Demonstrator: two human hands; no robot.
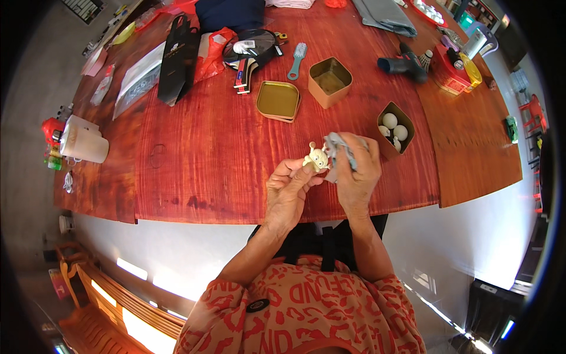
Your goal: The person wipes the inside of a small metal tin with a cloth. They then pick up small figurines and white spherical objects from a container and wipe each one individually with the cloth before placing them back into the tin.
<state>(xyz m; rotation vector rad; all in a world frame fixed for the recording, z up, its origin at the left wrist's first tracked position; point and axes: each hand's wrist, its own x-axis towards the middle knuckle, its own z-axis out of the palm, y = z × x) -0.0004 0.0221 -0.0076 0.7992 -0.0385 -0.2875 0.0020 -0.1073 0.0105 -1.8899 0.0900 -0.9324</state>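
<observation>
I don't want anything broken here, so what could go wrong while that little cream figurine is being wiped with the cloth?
1. The left hand pinches the cream figurine only at its base, above the table edge; a slip could send it to the floor.
2. The grey cloth in the right hand might snag its small protruding parts.
3. The open box of white balls sits close by; an elbow nudge could tip it.

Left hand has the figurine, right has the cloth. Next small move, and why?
Probably bring the grey cloth in the right hand onto the cream figurine and rub it. The left hand pinches the figurine from below above the table edge, and the cloth sits bunched right beside its head, apparently just touching.
</observation>
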